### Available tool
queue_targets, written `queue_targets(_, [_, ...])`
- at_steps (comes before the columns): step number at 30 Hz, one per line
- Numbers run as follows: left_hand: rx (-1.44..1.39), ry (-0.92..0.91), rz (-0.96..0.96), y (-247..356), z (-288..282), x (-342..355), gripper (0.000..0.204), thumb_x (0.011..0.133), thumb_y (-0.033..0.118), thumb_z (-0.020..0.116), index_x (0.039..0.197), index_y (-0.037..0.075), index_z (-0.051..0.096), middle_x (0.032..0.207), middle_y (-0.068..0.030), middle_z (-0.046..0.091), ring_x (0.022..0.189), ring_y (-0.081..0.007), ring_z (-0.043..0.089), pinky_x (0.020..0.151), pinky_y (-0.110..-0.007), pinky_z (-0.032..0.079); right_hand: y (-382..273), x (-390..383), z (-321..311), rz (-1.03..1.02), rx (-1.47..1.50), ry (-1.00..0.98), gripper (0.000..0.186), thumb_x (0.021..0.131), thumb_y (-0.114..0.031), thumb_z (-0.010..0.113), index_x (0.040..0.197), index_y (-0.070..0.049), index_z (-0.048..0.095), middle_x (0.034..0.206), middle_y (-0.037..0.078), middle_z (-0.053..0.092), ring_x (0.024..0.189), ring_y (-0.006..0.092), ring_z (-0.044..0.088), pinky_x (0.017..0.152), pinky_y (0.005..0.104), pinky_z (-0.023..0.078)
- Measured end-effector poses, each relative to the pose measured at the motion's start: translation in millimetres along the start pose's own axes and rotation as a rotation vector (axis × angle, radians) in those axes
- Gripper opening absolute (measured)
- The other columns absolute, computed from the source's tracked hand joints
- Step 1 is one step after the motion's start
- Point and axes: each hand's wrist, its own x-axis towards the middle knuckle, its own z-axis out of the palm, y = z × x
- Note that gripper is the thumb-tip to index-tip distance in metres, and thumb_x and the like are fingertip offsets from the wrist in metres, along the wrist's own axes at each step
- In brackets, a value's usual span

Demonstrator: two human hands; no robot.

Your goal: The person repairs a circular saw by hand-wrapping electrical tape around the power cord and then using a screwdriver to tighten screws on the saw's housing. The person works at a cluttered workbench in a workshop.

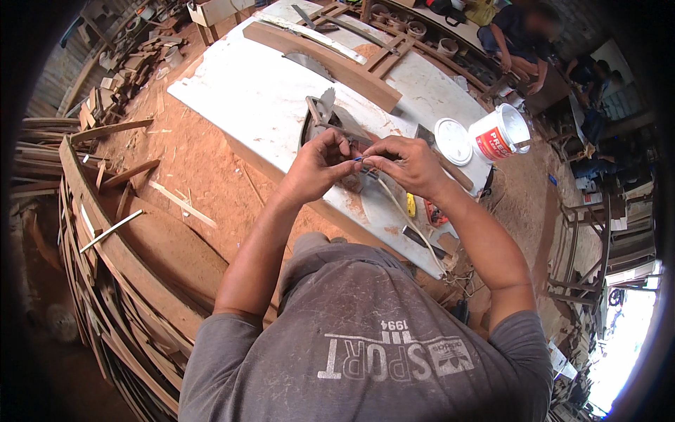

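Note:
My left hand (pixel 320 169) and my right hand (pixel 408 167) meet above the near edge of a white worktable. Both are closed in a fingertip pinch on a short, thin blue wire (pixel 358 159), partly hidden by the fingers. Just beyond and below them lies a power saw (pixel 325 112) with a toothed blade; the hands cover much of its body. A pale cable (pixel 399 204) runs from near the saw toward the table's right corner. Right of it lie a yellow tool (pixel 411 205), a red-handled tool (pixel 435 213) and a dark-handled tool (pixel 424 240).
A long wooden beam (pixel 337 70) and a round saw blade (pixel 309 65) lie across the white table (pixel 225 84). To the right are a white bucket (pixel 517 128), its lid (pixel 453 141) and a wooden handle (pixel 455 172). Curved timber strips (pixel 105 232) crowd the left. Another person (pixel 517 42) sits at far right.

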Motion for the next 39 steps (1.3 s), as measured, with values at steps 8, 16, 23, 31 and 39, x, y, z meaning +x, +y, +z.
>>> queue_targets(8, [0.315,0.141,0.018,20.0,20.0,-8.0,0.014,0.102,0.001,0.075,0.112,-0.002,0.064,0.107,-0.013,0.078,0.099,-0.0177,0.076,0.085,-0.033,0.063,-15.6,-6.1,7.3,0.148,-0.038,0.057,0.022,0.101,-0.019,0.078,0.107,0.002,0.08,0.096,0.016,0.08,0.085,0.0244,0.079,0.079,0.0368,0.06])
queue_targets(16, [0.318,0.198,0.032,14.2,23.8,-12.3,0.016,0.1,0.009,0.079,0.111,-0.003,0.077,0.102,-0.0114,0.081,0.096,-0.0155,0.075,0.085,-0.032,0.06,-35.4,-6.1,7.0,0.592,0.237,0.002,0.029,0.102,-0.021,0.078,0.112,0.005,0.079,0.096,0.009,0.081,0.083,0.01,0.071,0.075,0.0281,0.057])
queue_targets(23, [0.271,0.235,-0.026,25.9,35.1,-12.3,0.018,0.099,0.007,0.078,0.112,-0.006,0.078,0.103,-0.0123,0.081,0.093,-0.0158,0.076,0.083,-0.031,0.061,-27.2,-23.4,25.8,0.276,-0.027,0.21,0.02,0.098,-0.011,0.08,0.115,0.001,0.078,0.106,0.013,0.08,0.088,0.0196,0.077,0.077,0.0324,0.061])
queue_targets(31, [0.313,0.216,-0.025,20.8,25.4,-4.7,0.013,0.099,0.002,0.076,0.108,-0.007,0.077,0.091,-0.0109,0.08,0.08,-0.0121,0.074,0.07,-0.027,0.059,-15.6,-15.6,14.0,-0.325,-0.487,0.216,0.02,0.094,-0.009,0.082,0.111,-0.005,0.073,0.102,0.009,0.076,0.086,0.0278,0.078,0.073,0.0389,0.063])
queue_targets(39, [0.257,0.1,-0.124,29.2,9.5,-0.6,0.014,0.099,0.009,0.079,0.106,-0.003,0.076,0.089,-0.0053,0.078,0.079,-0.0082,0.071,0.068,-0.026,0.058,-5.9,16.3,-21.6,-0.637,-0.598,-0.007,0.029,0.088,-0.015,0.083,0.114,-0.011,0.073,0.111,0.005,0.074,0.083,0.0239,0.076,0.068,0.0369,0.062])
